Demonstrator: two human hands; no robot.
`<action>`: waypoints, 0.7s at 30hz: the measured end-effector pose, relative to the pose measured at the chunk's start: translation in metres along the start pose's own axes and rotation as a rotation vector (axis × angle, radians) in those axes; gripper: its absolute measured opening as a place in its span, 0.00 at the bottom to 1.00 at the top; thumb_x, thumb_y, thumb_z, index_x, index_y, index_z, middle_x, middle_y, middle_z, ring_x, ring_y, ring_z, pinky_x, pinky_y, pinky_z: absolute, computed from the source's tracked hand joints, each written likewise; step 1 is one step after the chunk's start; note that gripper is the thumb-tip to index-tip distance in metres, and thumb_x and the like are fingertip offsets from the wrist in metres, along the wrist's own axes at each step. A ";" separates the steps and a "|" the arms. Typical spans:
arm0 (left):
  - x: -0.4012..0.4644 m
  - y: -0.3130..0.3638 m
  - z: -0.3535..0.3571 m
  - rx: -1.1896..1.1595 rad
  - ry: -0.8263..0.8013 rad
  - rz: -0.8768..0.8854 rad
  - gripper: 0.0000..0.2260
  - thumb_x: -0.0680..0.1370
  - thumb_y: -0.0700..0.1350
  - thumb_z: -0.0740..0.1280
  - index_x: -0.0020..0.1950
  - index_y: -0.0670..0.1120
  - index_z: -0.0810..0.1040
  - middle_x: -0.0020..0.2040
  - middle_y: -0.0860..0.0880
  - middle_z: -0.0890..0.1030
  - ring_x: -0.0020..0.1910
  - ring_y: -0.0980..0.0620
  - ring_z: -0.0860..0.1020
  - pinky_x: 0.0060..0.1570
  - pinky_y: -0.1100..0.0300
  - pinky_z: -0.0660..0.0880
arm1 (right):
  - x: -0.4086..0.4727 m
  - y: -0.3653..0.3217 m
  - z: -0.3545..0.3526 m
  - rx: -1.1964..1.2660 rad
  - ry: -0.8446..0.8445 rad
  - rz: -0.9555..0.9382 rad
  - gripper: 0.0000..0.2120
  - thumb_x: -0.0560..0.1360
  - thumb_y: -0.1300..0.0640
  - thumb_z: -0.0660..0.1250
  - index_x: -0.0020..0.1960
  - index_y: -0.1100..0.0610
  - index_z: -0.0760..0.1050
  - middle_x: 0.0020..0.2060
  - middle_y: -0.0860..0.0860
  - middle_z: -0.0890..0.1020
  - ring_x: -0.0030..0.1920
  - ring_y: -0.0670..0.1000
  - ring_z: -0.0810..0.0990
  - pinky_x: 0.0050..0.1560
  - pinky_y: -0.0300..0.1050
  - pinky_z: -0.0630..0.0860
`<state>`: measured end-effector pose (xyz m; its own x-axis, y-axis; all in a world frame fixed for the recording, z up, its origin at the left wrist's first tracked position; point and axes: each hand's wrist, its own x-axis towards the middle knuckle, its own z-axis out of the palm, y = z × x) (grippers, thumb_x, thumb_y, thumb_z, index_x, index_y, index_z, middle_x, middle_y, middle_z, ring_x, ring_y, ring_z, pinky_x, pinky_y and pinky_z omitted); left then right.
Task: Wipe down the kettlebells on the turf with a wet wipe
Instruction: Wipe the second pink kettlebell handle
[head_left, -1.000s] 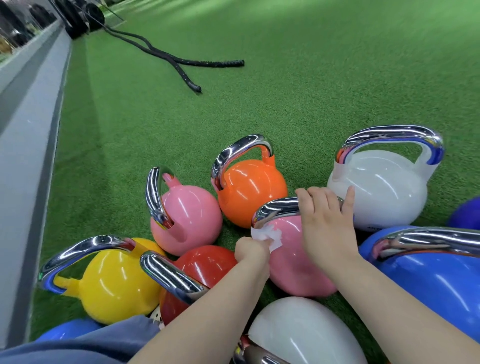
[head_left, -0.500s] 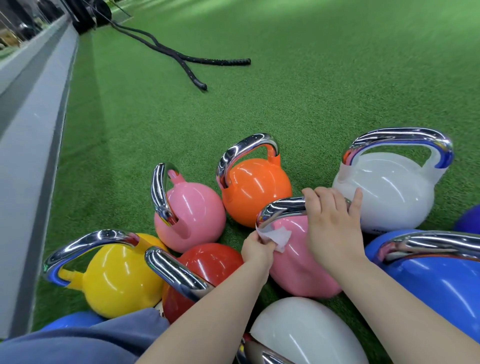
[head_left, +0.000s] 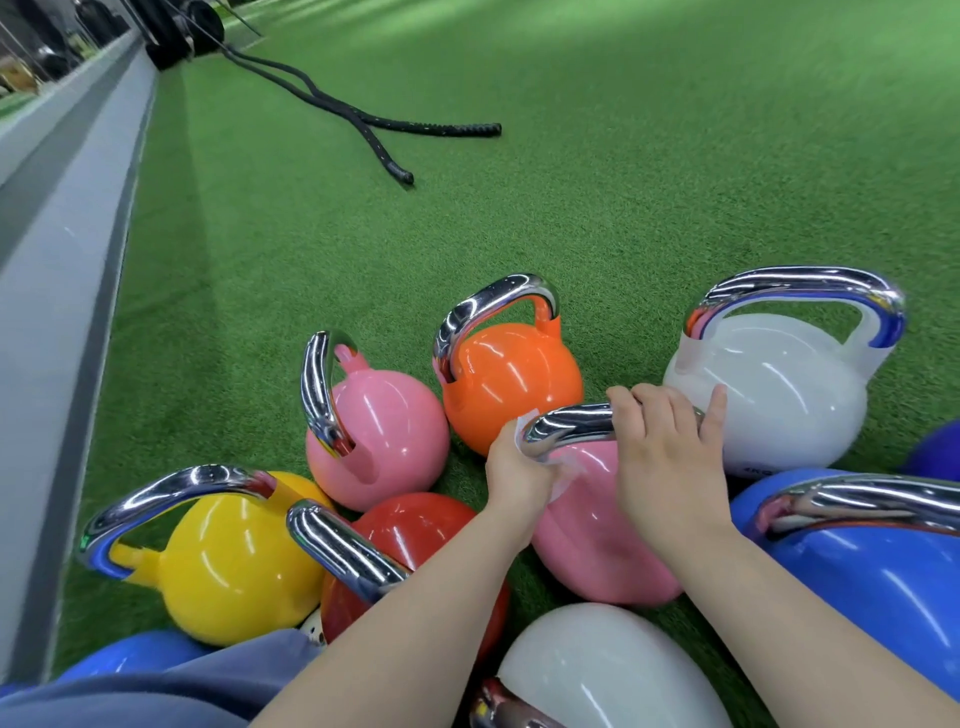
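Several glossy kettlebells with chrome handles stand close together on the green turf (head_left: 623, 197). In the middle is a pink kettlebell (head_left: 592, 540). My right hand (head_left: 665, 457) grips its chrome handle (head_left: 566, 423) from above. My left hand (head_left: 519, 467) holds a white wet wipe (head_left: 563, 475) wrapped round the left end of that handle, where it bends down to the body. Around it are an orange kettlebell (head_left: 511, 382), a second pink one (head_left: 384, 436), a red one (head_left: 410, 535), a yellow one (head_left: 234, 566), a white one (head_left: 779, 395) and a blue one (head_left: 893, 582).
Another white kettlebell (head_left: 608, 670) lies at the bottom edge, close to me. A grey raised ledge (head_left: 57, 270) runs along the left. A black battle rope (head_left: 374, 119) lies on the turf further off. My grey-blue trouser leg (head_left: 156, 686) shows at bottom left.
My left hand has moved the wipe from the pink body just under the handle up onto the left end of the chrome handle. My right hand has kept its grip on the handle.
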<state>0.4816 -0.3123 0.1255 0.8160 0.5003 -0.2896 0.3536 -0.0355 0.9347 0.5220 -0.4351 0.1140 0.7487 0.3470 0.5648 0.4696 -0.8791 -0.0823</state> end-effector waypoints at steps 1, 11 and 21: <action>0.001 0.004 0.000 0.150 0.020 0.114 0.16 0.67 0.33 0.68 0.52 0.47 0.77 0.39 0.50 0.80 0.42 0.49 0.78 0.41 0.53 0.75 | 0.000 0.000 0.001 -0.002 -0.001 0.001 0.21 0.67 0.61 0.51 0.59 0.59 0.68 0.50 0.58 0.77 0.54 0.58 0.69 0.66 0.67 0.51; 0.015 0.013 -0.013 0.467 -0.167 0.357 0.08 0.65 0.45 0.70 0.36 0.53 0.72 0.33 0.53 0.75 0.36 0.51 0.72 0.39 0.56 0.69 | -0.011 0.000 -0.014 0.319 0.136 -0.043 0.26 0.62 0.64 0.52 0.60 0.61 0.69 0.56 0.57 0.76 0.58 0.57 0.71 0.69 0.55 0.56; 0.006 -0.022 0.010 -0.013 0.165 -0.035 0.16 0.69 0.39 0.72 0.57 0.46 0.80 0.48 0.46 0.84 0.50 0.47 0.81 0.57 0.52 0.76 | -0.041 -0.012 -0.003 0.949 -0.684 0.320 0.20 0.68 0.71 0.56 0.48 0.51 0.78 0.45 0.46 0.80 0.45 0.46 0.76 0.49 0.31 0.70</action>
<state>0.4831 -0.3172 0.1013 0.7167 0.6364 -0.2852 0.3737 -0.0052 0.9275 0.4844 -0.4394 0.0944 0.8517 0.5106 -0.1179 0.1595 -0.4669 -0.8698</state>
